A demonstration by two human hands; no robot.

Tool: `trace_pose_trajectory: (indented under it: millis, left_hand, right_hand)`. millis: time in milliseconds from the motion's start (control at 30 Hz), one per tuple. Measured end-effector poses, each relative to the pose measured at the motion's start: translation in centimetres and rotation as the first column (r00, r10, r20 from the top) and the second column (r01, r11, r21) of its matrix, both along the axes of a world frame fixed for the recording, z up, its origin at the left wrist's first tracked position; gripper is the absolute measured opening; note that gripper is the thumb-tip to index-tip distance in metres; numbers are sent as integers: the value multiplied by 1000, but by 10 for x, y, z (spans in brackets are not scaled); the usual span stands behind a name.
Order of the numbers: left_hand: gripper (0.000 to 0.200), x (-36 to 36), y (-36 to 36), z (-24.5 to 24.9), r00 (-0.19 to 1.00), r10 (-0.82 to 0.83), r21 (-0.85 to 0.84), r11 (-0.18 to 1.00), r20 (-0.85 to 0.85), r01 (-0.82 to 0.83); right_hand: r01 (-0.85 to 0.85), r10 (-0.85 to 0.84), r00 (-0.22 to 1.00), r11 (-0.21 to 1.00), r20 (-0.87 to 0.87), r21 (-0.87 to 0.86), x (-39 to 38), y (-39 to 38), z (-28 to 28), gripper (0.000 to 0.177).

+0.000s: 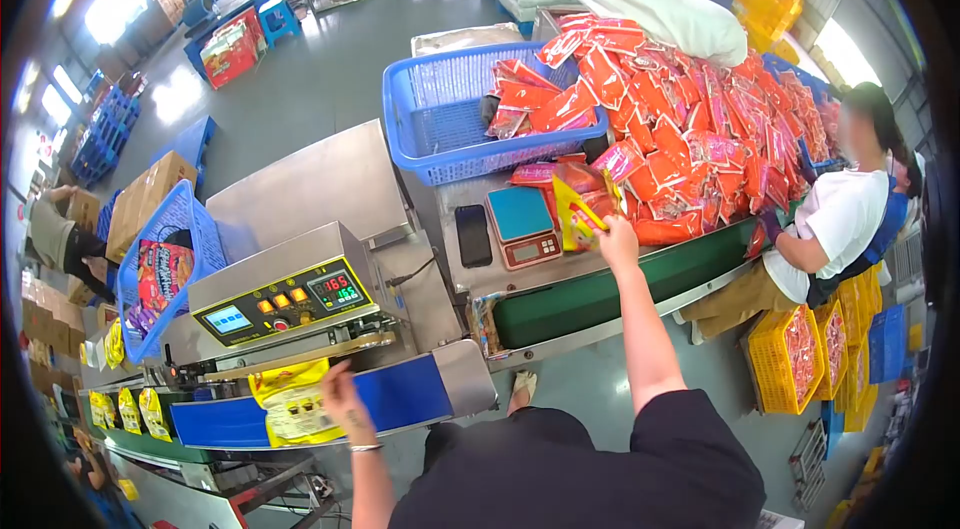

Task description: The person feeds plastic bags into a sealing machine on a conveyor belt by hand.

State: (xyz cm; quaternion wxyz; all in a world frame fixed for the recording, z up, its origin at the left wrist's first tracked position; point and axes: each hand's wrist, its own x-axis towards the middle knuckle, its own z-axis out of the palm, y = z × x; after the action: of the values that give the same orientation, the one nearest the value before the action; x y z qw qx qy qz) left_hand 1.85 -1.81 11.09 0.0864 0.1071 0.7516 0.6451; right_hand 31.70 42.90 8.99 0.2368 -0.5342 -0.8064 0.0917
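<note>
Readout "165" (pixel 338 289) on sealer (pixel 300 274), left hand (pixel 345 397) at yellow pouch (pixel 290 401).

Bag (pixel 290 399) on conveyor (pixel 405 395) left, scale (pixel 521 222) beside phone (pixel 473 235) on table (pixel 462 193), basket (pixel 440 161) behind

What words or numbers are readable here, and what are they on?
"165": red digits on the sealing machine panel.
Scale display: too small to read.
Yellow bag in the right hand: print blurred.
Red packets: print blurred.
</note>
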Motion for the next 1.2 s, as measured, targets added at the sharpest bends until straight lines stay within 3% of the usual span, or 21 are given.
trace_pose_trajectory:
  millis: [100, 167, 233, 300, 367, 400, 433, 500, 533, 567, 600, 633, 733, 767, 833, 900, 967, 1033, 1067, 1100, 1200]
  left_hand:
    - [22, 51, 67, 29, 909, -415, 19, 910, 36, 414]
    - [70, 69, 97, 46, 766, -643, 16, 766, 16, 642]
    - [103, 77, 112, 48, 715, -689, -138, 725, -121, 675]
    - [96, 76, 111, 53, 742, -663, -148, 747, -98, 648]
    - [79, 62, 91, 27, 646, -764, -227, 629, 1, 744]
    - [68, 59, 77, 20, 664, -748, -296, 638, -17, 711]
    - [65, 57, 63, 13, 713, -700, -161, 699, 48, 697]
    - [64, 58, 46, 13, 700, -664, 78, 738, 263, 671]
    - [64, 61, 42, 13, 703, -657, 78, 743, 272, 664]
    - [57, 65, 41, 12, 718, -656, 201, 755, 234, 624]
    - [51, 69, 42, 11, 736, -649, 326, 750, 193, 576]
    - [51, 72, 41, 7, 739, -644, 330, 753, 195, 569]
    - [22, 81, 41, 8, 901, -432, 164, 891, 22, 423]
    - [22, 84, 40, 9, 906, -422, 166, 896, 24, 412]
    - [17, 85, 36, 9, 899, -379, 334, 895, 218, 297]
    - [13, 78, 23, 2, 884, -355, 301, 916, 306, 264]
    - [10, 66, 10, 3, 863, -323, 266, 936, 389, 230]
    - [7, 49, 7, 8, 844, -136, 297, 954, 518, -29]
    - [10, 43, 10, 1, 836, -78, 265, 961, 543, -82]
    - [11, 38, 16, -3, 821, -33, 226, 967, 570, -118]
    - [15, 25, 42, -44, 809, 19, 136, 983, 587, -121]
  right_hand:
    - [-261, 262, 965, 962, -4, 75, -31, -63, 87, 18]
    - [-366, 366, 930, 930, -15, 19, -46, -125, 141, 20]
    - [-477, 471, 877, 877, -99, -58, -52, -179, 164, 23]
    - [-641, 618, 761, 762, -197, -88, -56, -222, 147, 22]
    - [-802, 761, 597, 556, -255, -218, -56, -246, 132, 20]
    - [-833, 776, 542, 448, -321, -324, -51, -248, 129, 24]
    - [-754, 620, 635, 367, -461, -545, -45, -247, 124, 29]
    - [-690, 367, 657, 646, -658, -328, -38, -235, 105, 32]
    - [-608, 332, 661, 762, -673, -222, -40, -225, 103, 31]
    - [-504, 301, 660, 857, -688, -108, -47, -213, 108, 30]
    - [-510, 309, 661, 853, -684, -108, -50, -204, 104, 30]
    - [-613, 301, 610, 765, -733, -196, -53, -197, 92, 28]
    - [-765, 260, 532, 555, -806, -326, -62, -194, 63, 26]
    - [-814, 235, 505, 448, -830, -369, -67, -194, 61, 26]
    - [-840, 311, 471, 442, -826, -313, -78, -200, 57, 22]
    - [-783, 244, 559, 468, -792, -409, -85, -208, 57, 8]
    - [-762, 222, 596, 461, -772, -455, -95, -207, 57, 8]
    - [-594, 56, 670, 638, -740, -490, -107, -196, 57, 14]
    - [-567, 69, 675, 686, -735, -456, -114, -196, 50, 17]
    - [-577, 80, 677, 674, -731, -461, -116, -194, 34, 17]
    - [-369, 124, 836, 847, -534, -382, -114, -174, -34, 21]
